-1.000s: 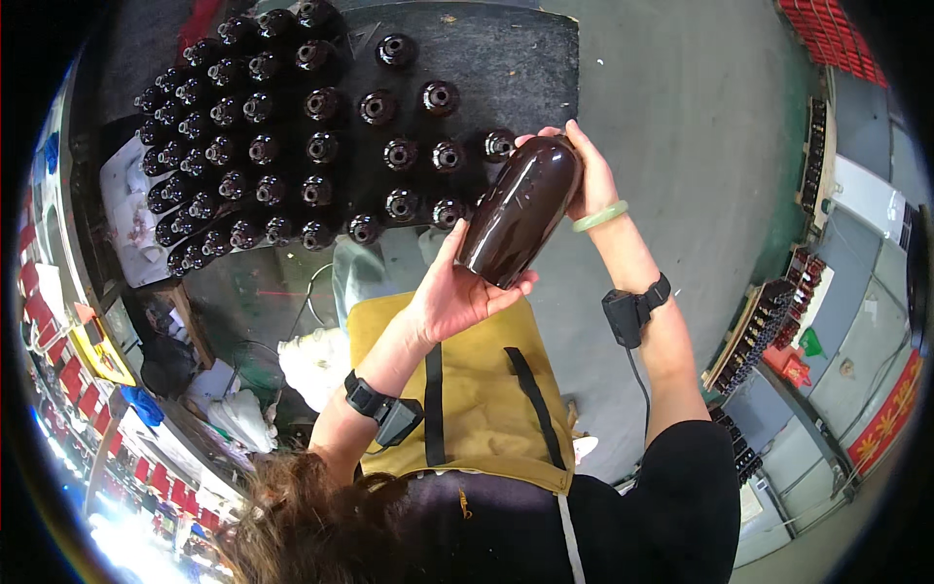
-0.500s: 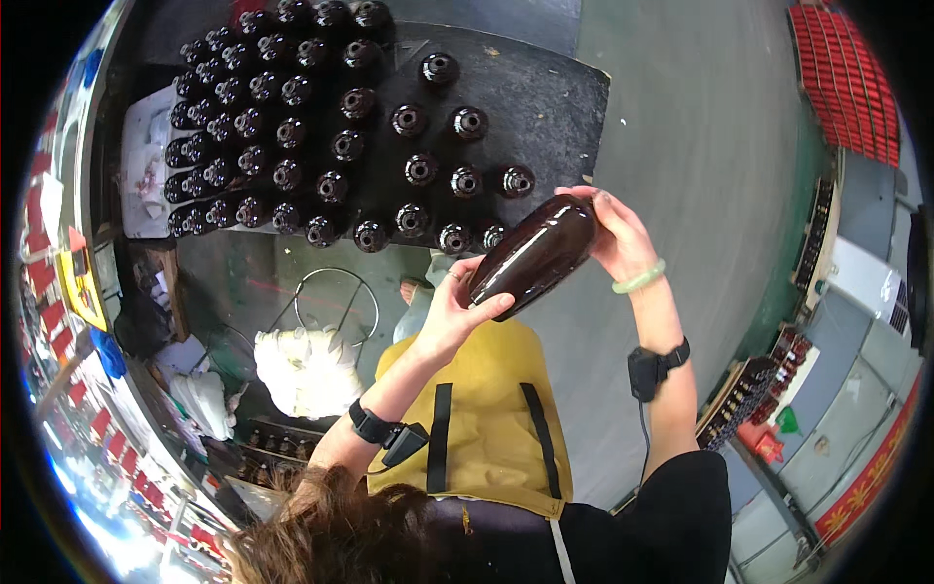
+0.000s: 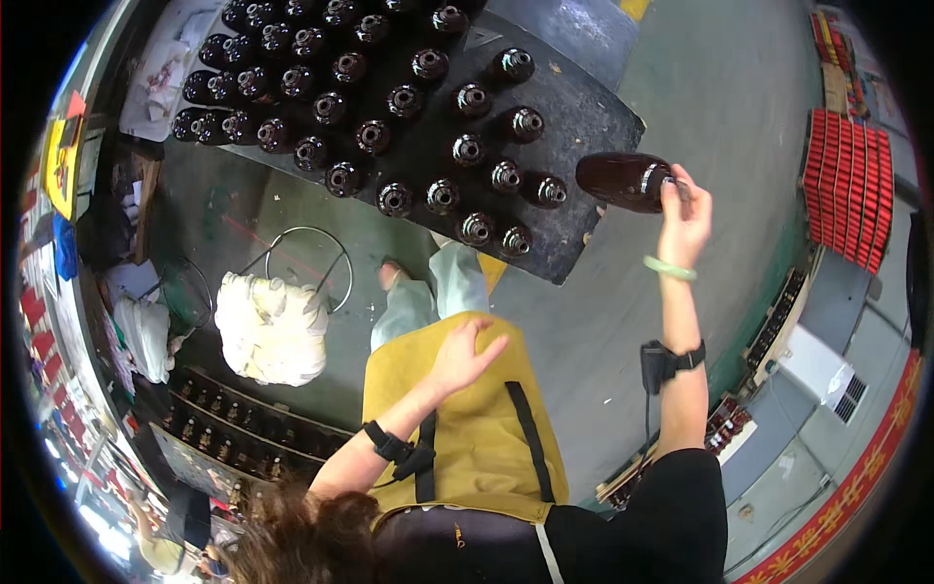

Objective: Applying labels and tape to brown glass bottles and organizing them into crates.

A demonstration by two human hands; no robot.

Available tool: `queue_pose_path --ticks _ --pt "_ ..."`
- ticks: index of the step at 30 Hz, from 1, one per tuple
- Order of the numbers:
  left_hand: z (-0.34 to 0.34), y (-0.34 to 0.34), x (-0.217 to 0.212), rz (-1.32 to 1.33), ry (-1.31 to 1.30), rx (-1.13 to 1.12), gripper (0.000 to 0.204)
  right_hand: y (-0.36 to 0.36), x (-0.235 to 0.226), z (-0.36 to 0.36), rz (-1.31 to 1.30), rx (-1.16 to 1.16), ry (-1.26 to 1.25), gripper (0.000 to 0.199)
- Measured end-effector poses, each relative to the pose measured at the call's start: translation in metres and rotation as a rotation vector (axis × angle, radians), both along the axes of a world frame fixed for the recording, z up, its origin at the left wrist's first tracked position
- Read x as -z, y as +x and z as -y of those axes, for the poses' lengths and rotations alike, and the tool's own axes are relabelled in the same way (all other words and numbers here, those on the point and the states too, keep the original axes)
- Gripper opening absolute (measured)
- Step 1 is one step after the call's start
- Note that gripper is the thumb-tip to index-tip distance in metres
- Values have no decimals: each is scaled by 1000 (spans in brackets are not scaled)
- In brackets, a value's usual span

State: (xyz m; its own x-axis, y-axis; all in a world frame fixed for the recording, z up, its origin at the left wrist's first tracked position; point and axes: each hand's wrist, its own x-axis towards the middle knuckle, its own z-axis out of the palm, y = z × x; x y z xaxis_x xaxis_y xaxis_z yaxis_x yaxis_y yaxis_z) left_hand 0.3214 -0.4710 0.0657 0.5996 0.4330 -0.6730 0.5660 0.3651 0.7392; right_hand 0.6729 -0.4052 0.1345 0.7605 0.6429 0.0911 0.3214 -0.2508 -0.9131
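My right hand holds a dark brown glazed bottle by its neck, lying sideways just off the right edge of a black board. Rows of several similar brown bottles stand upright on that board. My left hand is empty, fingers spread, resting over my yellow apron. A green bangle sits on my right wrist and black wrist bands on both forearms.
A stool with a white cushion stands to the left, next to a bare metal ring frame. A low rack of small bottles lies at lower left. Red crates are stacked at the far right on the grey floor.
My left hand let go of the bottle and dropped to my apron. My right hand carried the bottle alone out to the right edge of the board.
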Motion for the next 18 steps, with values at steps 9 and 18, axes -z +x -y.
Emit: queue_pose_path --ticks 9,18 --pt "71 44 37 -161 280 291 56 47 192 -39 354 -111 -380 32" --pt "63 103 92 -567 193 44 57 61 232 -59 367 -345 -512 35"
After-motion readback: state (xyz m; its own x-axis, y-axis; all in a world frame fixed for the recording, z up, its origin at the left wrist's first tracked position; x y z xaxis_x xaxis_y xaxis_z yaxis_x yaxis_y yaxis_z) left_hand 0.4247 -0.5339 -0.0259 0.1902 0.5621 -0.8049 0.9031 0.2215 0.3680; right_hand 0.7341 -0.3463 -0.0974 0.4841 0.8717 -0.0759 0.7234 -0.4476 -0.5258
